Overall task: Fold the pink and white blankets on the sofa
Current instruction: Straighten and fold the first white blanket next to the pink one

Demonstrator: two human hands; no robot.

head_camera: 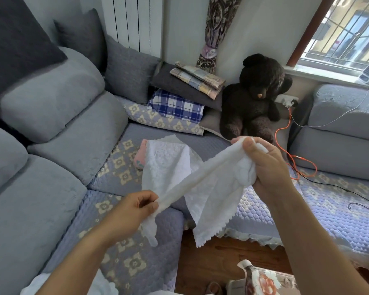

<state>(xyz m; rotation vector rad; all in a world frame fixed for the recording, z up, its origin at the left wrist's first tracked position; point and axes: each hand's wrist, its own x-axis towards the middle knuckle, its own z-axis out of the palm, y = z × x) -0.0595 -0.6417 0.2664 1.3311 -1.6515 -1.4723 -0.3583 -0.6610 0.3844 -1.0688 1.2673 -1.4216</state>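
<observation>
I hold the white blanket (202,188) above the sofa (136,241) seat, stretched between both hands. My left hand (134,211) pinches one end, fingers (151,206) closed on the edge; my right hand (264,167) grips a bunched wad, fingers curled round it. The pink blanket (140,155) lies on the seat behind, partly hidden. To fold well, I judge the right hand must release the wad, find the corner, and even out the top edge.

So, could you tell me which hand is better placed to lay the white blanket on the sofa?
Probably left: the left hand pinches the white blanket low above the sofa seat.
</observation>
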